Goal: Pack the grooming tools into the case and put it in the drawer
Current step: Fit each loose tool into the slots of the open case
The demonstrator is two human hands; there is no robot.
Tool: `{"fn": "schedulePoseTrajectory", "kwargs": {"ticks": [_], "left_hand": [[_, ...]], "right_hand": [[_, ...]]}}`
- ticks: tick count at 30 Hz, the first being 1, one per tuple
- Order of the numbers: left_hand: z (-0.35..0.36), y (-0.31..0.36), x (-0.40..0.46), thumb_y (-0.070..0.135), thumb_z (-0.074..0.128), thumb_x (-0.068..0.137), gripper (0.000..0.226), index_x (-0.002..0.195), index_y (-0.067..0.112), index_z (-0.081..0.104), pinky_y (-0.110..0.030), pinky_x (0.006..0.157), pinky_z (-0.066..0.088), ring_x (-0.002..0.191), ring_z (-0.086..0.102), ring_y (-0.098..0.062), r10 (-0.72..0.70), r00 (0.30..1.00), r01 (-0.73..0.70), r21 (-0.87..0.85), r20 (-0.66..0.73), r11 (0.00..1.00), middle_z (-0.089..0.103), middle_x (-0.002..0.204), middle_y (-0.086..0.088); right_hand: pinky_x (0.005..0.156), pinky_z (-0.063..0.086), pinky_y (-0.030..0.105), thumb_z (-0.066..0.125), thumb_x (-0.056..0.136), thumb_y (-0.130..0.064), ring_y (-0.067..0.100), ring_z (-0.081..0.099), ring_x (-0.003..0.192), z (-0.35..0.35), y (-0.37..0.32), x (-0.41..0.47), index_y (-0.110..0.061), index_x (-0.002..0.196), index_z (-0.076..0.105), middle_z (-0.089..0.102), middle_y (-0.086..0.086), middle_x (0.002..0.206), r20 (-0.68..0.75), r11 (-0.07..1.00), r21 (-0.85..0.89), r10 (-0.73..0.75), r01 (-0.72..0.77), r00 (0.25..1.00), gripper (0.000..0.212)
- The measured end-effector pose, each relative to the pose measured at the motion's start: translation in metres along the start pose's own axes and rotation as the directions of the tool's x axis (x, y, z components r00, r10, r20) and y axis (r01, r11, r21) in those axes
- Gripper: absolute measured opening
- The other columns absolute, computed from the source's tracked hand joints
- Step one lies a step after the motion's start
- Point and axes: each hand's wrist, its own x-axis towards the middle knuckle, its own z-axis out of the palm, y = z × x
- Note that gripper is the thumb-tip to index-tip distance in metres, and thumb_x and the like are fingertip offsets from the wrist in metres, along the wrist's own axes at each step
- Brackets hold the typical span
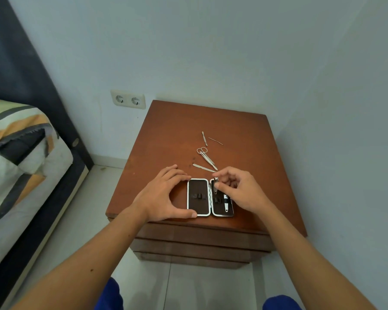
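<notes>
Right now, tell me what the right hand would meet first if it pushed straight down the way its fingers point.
The right hand holds a nail clipper over the open case. Going straight down, the clipper would likely meet the case's right half, beside the tool already stowed there; depth is uncertain.

**Soft, even room light, wide-angle warp**

Dim-ish, cool light fills the room, shadows faint. A warm glow sits on the nightstand top (177, 130) toward 12 o'clock. Bed (20, 153) at 9 o'clock and wall lines bow at the edges. Small metal tools look slightly soft.
</notes>
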Motion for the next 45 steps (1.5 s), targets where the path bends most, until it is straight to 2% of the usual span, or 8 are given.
{"fn": "schedulePoseTrajectory", "kwargs": {"ticks": [10,16,24,33,35,39,42,45], "left_hand": [[-0.001,0.001,0.000,0.089,0.076,0.064,0.107,0.152,0.036,0.048,-0.039,0.125,0.029,0.158,0.014,-0.002,-0.005,1.000,0.005,-0.014,0.005,1.000,0.042,0.158,0.023],[0.000,0.000,-0.001,0.091,0.075,0.063,0.106,0.151,0.037,0.048,-0.041,0.124,0.032,0.157,0.015,-0.002,-0.002,1.000,0.002,-0.010,-0.001,1.000,0.042,0.157,0.023],[0.001,0.000,-0.001,0.091,0.075,0.063,0.107,0.152,0.036,0.048,-0.040,0.124,0.031,0.158,0.014,-0.001,-0.003,1.000,0.003,-0.009,-0.009,1.000,0.042,0.157,0.024],[0.000,0.001,-0.002,0.093,0.074,0.063,0.108,0.151,0.037,0.048,-0.041,0.126,0.032,0.158,0.012,0.000,-0.007,1.000,0.007,-0.011,-0.005,1.000,0.041,0.157,0.025],[-0.001,0.002,-0.002,0.093,0.073,0.063,0.108,0.152,0.038,0.047,-0.042,0.126,0.032,0.158,0.012,0.000,-0.013,1.000,0.013,-0.011,0.006,1.000,0.040,0.158,0.025],[-0.001,0.002,-0.001,0.094,0.073,0.063,0.109,0.153,0.038,0.046,-0.040,0.125,0.030,0.158,0.010,0.001,-0.018,1.000,0.018,-0.013,0.016,1.000,0.038,0.158,0.026],[-0.002,0.001,-0.001,0.093,0.074,0.063,0.109,0.153,0.039,0.044,-0.036,0.124,0.028,0.157,0.007,0.004,-0.021,1.000,0.021,-0.010,0.021,1.000,0.036,0.158,0.029],[-0.003,0.002,0.001,0.094,0.073,0.063,0.109,0.153,0.039,0.044,-0.035,0.124,0.027,0.157,0.006,0.005,-0.025,0.999,0.025,-0.007,0.027,1.000,0.035,0.159,0.029]], "right_hand": [[0.083,0.043,0.021,0.079,0.092,-0.029,0.004,0.054,0.095,-0.001,0.001,-0.016,-0.035,0.112,0.078,0.065,-0.015,0.105,0.053,0.953,-0.290,-0.072,0.084,0.996,0.021],[0.093,0.038,0.013,0.088,0.080,-0.045,0.000,0.048,0.111,-0.004,0.001,-0.029,-0.035,0.125,0.073,0.057,-0.021,0.118,0.112,0.940,-0.326,-0.066,0.099,0.992,0.049],[0.094,0.028,0.002,0.093,0.076,-0.036,0.007,0.051,0.112,-0.003,0.001,-0.034,-0.030,0.120,0.076,0.060,-0.020,0.116,0.091,0.947,-0.306,-0.071,0.096,0.993,0.048],[0.093,0.042,0.016,0.092,0.074,-0.046,0.007,0.054,0.111,-0.008,0.001,-0.030,-0.038,0.122,0.074,0.061,-0.021,0.115,0.139,0.964,-0.259,-0.024,0.060,0.990,0.053],[0.088,0.048,0.017,0.090,0.077,-0.045,0.009,0.060,0.104,-0.011,0.001,-0.026,-0.036,0.122,0.075,0.064,-0.017,0.113,0.106,0.976,-0.211,-0.027,0.049,0.994,0.048],[0.073,0.048,0.012,0.083,0.089,-0.025,0.004,0.064,0.082,-0.013,-0.004,-0.004,-0.027,0.108,0.083,0.072,-0.010,0.100,-0.085,0.992,-0.127,-0.037,0.026,0.996,0.018],[0.072,0.047,0.010,0.080,0.092,-0.025,0.004,0.065,0.083,-0.007,-0.008,0.023,-0.029,0.101,0.084,0.074,-0.015,0.096,-0.171,0.985,-0.169,0.016,-0.045,0.985,0.011],[0.074,0.047,0.018,0.080,0.092,-0.027,0.006,0.066,0.085,0.002,-0.010,0.053,-0.030,0.098,0.084,0.075,-0.016,0.093,-0.212,0.979,-0.187,0.041,-0.081,0.976,0.008]]}}
